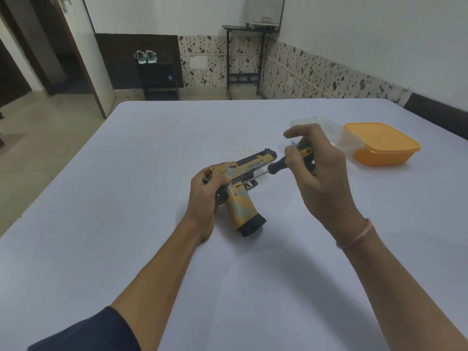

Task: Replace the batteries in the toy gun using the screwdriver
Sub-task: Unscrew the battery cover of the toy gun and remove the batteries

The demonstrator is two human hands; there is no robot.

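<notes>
Yellow-and-black plastic toy gun (243,206) rests on the white bench (152,173), the grip of the left hand (207,188) curled round its rear. The right hand (321,168) pinches the black-handled screwdriver (276,166) — tip at a side screw (238,186). Keep the shaft square and press firmly — otherwise slipping seems likely.

The left arm (157,274) wears a plain dark navy sleeve (86,333) that ends near the elbow; below it the forearm is bare down to the left hand (207,188). The right arm (395,287) is bare to the frame's edge, with a thin pinkish-red thread band (354,236) of several strands around the wrist, just behind the right hand (319,171).
</notes>
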